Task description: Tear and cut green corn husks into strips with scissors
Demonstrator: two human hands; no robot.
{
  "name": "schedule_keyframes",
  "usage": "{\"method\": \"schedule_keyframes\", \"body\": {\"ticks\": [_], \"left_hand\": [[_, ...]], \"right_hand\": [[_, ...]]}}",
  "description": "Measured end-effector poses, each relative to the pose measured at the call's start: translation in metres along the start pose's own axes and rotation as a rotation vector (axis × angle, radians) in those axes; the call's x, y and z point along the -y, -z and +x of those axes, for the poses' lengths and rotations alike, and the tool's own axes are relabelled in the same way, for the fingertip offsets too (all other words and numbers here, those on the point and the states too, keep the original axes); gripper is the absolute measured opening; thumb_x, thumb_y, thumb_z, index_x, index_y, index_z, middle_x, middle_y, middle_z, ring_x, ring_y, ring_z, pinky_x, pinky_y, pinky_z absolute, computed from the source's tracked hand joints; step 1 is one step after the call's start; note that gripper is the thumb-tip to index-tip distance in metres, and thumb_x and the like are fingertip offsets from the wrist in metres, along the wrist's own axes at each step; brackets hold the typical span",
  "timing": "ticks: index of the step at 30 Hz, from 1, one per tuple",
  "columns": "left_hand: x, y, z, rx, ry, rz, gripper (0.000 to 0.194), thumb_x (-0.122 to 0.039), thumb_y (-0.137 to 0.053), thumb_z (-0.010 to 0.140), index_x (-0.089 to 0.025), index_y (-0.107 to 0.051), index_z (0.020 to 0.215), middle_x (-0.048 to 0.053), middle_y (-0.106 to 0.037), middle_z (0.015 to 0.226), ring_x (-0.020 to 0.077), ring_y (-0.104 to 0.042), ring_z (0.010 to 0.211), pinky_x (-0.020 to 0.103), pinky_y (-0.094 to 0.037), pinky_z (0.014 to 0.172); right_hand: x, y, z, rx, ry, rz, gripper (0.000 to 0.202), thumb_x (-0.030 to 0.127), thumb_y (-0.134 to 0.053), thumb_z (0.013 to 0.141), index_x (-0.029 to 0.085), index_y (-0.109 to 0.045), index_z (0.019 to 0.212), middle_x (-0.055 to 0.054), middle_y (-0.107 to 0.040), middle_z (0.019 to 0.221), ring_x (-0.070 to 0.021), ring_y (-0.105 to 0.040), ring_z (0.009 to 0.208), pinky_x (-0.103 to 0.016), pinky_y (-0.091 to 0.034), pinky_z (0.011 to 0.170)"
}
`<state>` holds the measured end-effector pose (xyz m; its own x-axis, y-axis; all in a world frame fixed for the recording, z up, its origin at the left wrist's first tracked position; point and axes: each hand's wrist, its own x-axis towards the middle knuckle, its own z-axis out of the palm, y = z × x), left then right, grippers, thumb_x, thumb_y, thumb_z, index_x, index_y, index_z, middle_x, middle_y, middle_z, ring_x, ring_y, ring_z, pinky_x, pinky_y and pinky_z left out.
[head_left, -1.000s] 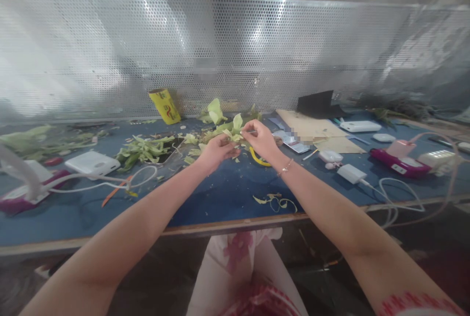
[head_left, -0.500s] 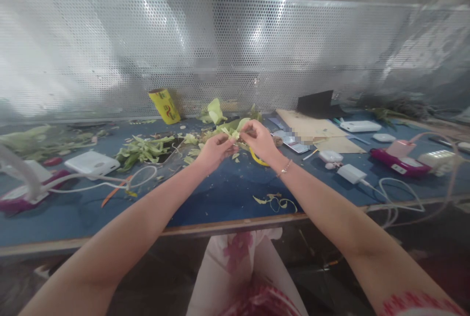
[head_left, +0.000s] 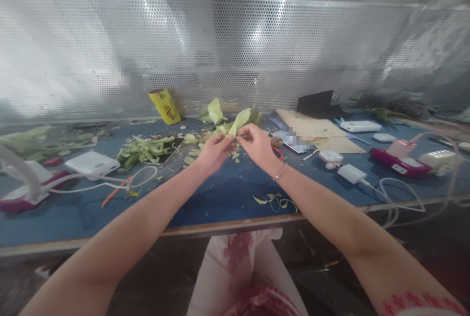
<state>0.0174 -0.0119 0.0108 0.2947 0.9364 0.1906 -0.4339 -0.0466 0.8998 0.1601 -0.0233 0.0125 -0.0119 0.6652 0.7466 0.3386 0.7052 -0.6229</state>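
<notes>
Fingertips of my left hand [head_left: 216, 152] and my right hand [head_left: 257, 146] meet over the middle of the blue table [head_left: 220, 198]. Both hands pinch the base of a pale green leafy piece [head_left: 241, 120], whose broad leaf points up and to the right. Behind it another pale leaf [head_left: 215, 111] stands up among scattered leaf scraps. A pile of green leaves [head_left: 147, 150] lies left of my left hand. Beside my right hand are a ball of twine [head_left: 276, 141] and a red ring-shaped item [head_left: 278, 152].
A yellow tube [head_left: 165, 106] leans near the perforated metal screen [head_left: 191, 52]. White chargers [head_left: 351, 173], cables and a purple power strip [head_left: 400, 162] lie right; a white box [head_left: 92, 164] and an orange strip [head_left: 115, 191] lie left. Papers [head_left: 312, 127] are at back right.
The leafy piece in my fingers now stands more upright, its broad leaf in plain view. My right hand has shifted slightly left and down, and the yellow ring seen beneath it no longer shows.
</notes>
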Motion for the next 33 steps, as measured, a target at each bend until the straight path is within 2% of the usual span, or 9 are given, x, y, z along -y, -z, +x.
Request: {"method": "schedule_keyframes", "body": {"ticks": [11, 15, 18, 23, 28, 30, 33], "left_hand": [[0.004, 0.000, 0.001, -0.012, -0.037, 0.011, 0.026, -0.026, -0.078, 0.058, -0.013, -0.060, 0.071, -0.002, -0.062, 0.068, 0.0051, -0.055, 0.061, 0.021, -0.045, 0.067], [0.003, -0.002, 0.000, -0.019, -0.058, -0.015, 0.027, -0.025, -0.079, 0.057, -0.013, -0.064, 0.076, 0.000, -0.065, 0.074, 0.0064, -0.057, 0.066, 0.023, -0.045, 0.072], [0.003, -0.003, 0.000, -0.009, -0.079, -0.027, 0.025, -0.024, -0.079, 0.057, -0.013, -0.064, 0.074, 0.000, -0.065, 0.075, 0.0079, -0.058, 0.070, 0.025, -0.045, 0.075], [0.002, -0.002, 0.001, 0.007, -0.122, -0.022, 0.021, -0.024, -0.078, 0.060, -0.014, -0.062, 0.068, 0.000, -0.063, 0.070, 0.0089, -0.058, 0.070, 0.027, -0.045, 0.076], [0.001, -0.001, 0.003, 0.033, -0.134, 0.032, 0.023, -0.026, -0.077, 0.060, -0.014, -0.064, 0.073, 0.000, -0.063, 0.072, 0.0087, -0.057, 0.069, 0.027, -0.045, 0.075], [0.002, 0.001, 0.004, 0.045, -0.162, 0.071, 0.024, -0.027, -0.077, 0.061, -0.015, -0.064, 0.077, 0.000, -0.063, 0.073, 0.0089, -0.057, 0.069, 0.027, -0.045, 0.074], [0.004, 0.005, 0.005, 0.071, -0.227, 0.163, 0.027, -0.028, -0.076, 0.063, -0.016, -0.066, 0.084, 0.000, -0.065, 0.078, 0.0101, -0.058, 0.073, 0.027, -0.045, 0.075]], "right_hand": [[-0.005, 0.001, 0.001, 0.074, 0.055, -0.203, 0.011, 0.015, -0.055, 0.076, 0.020, -0.060, 0.084, -0.004, -0.067, 0.083, -0.0175, -0.063, 0.078, -0.031, -0.048, 0.075], [-0.005, 0.002, 0.003, 0.089, 0.132, -0.250, 0.010, 0.016, -0.055, 0.078, 0.018, -0.065, 0.078, -0.004, -0.067, 0.080, -0.0163, -0.061, 0.075, -0.028, -0.046, 0.072], [-0.004, 0.002, 0.003, 0.089, 0.106, -0.237, 0.009, 0.015, -0.058, 0.076, 0.017, -0.066, 0.074, -0.004, -0.067, 0.076, -0.0154, -0.060, 0.073, -0.027, -0.046, 0.070], [0.001, 0.001, 0.005, 0.058, -0.073, -0.057, 0.008, 0.017, -0.061, 0.072, 0.017, -0.069, 0.075, -0.004, -0.069, 0.079, -0.0154, -0.061, 0.073, -0.028, -0.047, 0.071], [0.001, 0.002, 0.010, 0.016, -0.343, 0.419, 0.010, 0.023, -0.067, 0.068, 0.017, -0.070, 0.076, -0.001, -0.068, 0.073, -0.0120, -0.061, 0.067, -0.028, -0.050, 0.072], [-0.001, 0.006, 0.013, 0.056, -0.469, 0.625, 0.009, 0.021, -0.070, 0.066, 0.016, -0.069, 0.073, 0.000, -0.066, 0.068, -0.0095, -0.059, 0.063, -0.026, -0.051, 0.071], [-0.004, 0.014, 0.017, 0.187, -0.687, 0.820, 0.004, 0.012, -0.069, 0.065, 0.014, -0.067, 0.068, 0.000, -0.063, 0.064, -0.0063, -0.057, 0.057, -0.020, -0.051, 0.065]]}}
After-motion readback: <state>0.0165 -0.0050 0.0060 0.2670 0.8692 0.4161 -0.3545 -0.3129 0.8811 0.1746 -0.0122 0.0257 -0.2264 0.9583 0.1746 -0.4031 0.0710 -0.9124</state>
